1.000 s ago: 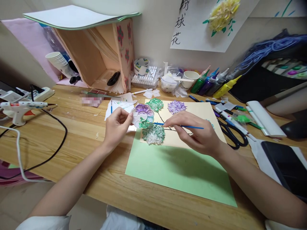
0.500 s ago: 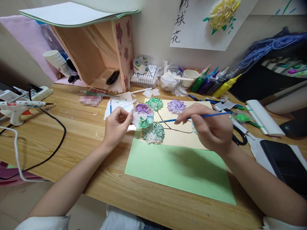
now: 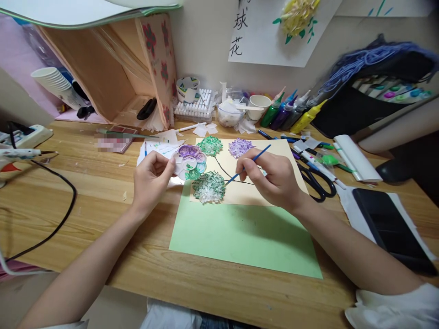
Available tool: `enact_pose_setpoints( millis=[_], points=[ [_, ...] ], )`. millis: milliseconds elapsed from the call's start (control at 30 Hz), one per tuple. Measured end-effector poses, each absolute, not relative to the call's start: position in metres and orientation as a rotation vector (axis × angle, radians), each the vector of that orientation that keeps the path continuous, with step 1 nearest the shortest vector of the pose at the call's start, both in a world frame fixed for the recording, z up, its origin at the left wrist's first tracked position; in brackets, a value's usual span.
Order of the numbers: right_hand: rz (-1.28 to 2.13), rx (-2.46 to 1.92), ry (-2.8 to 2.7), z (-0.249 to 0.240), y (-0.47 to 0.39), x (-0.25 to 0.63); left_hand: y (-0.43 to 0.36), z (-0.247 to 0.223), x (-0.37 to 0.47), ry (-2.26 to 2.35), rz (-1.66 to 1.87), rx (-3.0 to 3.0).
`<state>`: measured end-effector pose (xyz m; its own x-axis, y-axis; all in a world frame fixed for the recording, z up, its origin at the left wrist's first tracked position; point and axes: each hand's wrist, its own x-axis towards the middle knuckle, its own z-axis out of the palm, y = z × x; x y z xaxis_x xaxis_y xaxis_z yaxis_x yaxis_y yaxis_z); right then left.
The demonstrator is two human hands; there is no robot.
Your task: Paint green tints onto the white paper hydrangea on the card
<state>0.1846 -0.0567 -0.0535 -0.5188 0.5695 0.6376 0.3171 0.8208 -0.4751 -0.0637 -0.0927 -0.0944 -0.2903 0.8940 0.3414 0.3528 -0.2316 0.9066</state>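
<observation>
My left hand [image 3: 152, 178] pinches the edge of a flower-shaped paint palette [image 3: 190, 161] smeared with purple, teal and green. In my right hand [image 3: 269, 176] is a thin blue paintbrush [image 3: 262, 152], its tip at the right edge of a green-and-white paper flower [image 3: 209, 187]. This flower is on a cream sheet [image 3: 247, 195] with black drawn stems. Behind it are a green flower [image 3: 210, 146] and a purple one [image 3: 240, 147]. A pale blue bit beside my right hand is mostly hidden. Under the cream sheet lies green paper [image 3: 240, 242].
Black scissors [image 3: 320, 185], pens and a phone [image 3: 391, 228] lie to the right. Paint bottles [image 3: 291, 112], a paper cup [image 3: 259, 106] and a tape roll [image 3: 188, 89] stand at the back. A glue gun [image 3: 20, 155] and cable [image 3: 68, 205] are at left.
The brush tip has moved from beside the palette down to the green-and-white flower, and its handle is tilted more steeply. The camera view has shifted to the right.
</observation>
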Motion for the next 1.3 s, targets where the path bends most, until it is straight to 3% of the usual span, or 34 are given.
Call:
enact_pose_setpoints(
  millis=[1300],
  points=[
    [0.301, -0.594, -2.239, -0.0548, -0.0567, 0.1838, -0.0932, -0.0934, -0.0610, 1.564, 1.546, 1.473]
  ],
)
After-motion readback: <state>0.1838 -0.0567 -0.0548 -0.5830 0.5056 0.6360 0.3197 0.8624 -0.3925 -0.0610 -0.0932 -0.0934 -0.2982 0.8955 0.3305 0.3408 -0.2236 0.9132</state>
